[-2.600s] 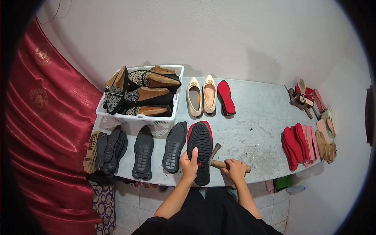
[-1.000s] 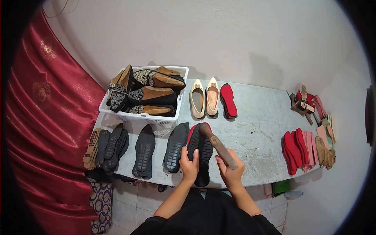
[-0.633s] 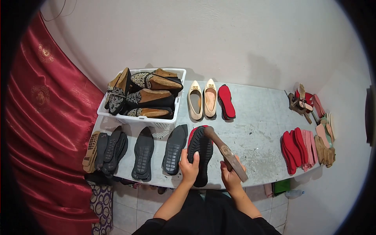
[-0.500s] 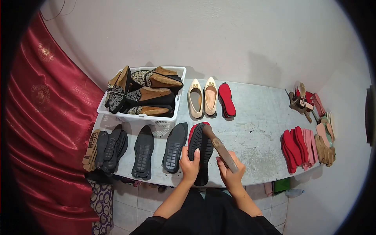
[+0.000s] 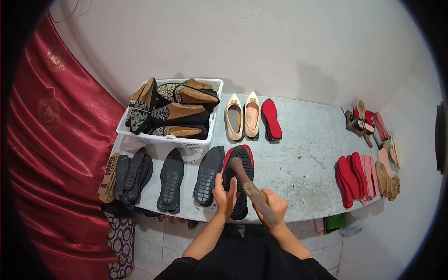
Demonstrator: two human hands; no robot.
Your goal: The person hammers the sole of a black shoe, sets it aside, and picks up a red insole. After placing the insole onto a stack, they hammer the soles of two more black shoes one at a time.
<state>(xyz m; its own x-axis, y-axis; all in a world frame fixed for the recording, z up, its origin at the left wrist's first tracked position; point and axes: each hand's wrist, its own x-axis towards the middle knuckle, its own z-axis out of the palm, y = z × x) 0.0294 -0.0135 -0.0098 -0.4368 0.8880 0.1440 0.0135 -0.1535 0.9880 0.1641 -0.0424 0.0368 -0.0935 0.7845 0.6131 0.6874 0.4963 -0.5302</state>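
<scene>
A black ridged sole point(image 5: 241, 198) lies tread up over a red piece point(image 5: 251, 156), whose edge shows around the front part. My left hand point(image 5: 226, 196) grips the left side of the sole, thumb on top. In my right hand point(image 5: 273, 207) is the wooden handle of a hammer point(image 5: 254, 192); its head is over the upper middle of the sole. Just left of my left hand lie dark grey soles point(image 5: 208, 175). Behind the sole stand two cream shoes point(image 5: 234, 119) and a red insole stack point(image 5: 271, 119).
A white basket point(image 5: 215, 116) holds black patterned shoes with wooden lasts. More dark soles point(image 5: 171, 179) and tan ones point(image 5: 109, 177) line the left. Red and pink insoles point(image 5: 349, 179) and tools point(image 5: 358, 123) are at the right of the table point(image 5: 308, 140).
The hammer head has moved left and toward me, from the sole's upper right edge to over its middle. My right hand has shifted slightly left and down. My left hand still grips the sole.
</scene>
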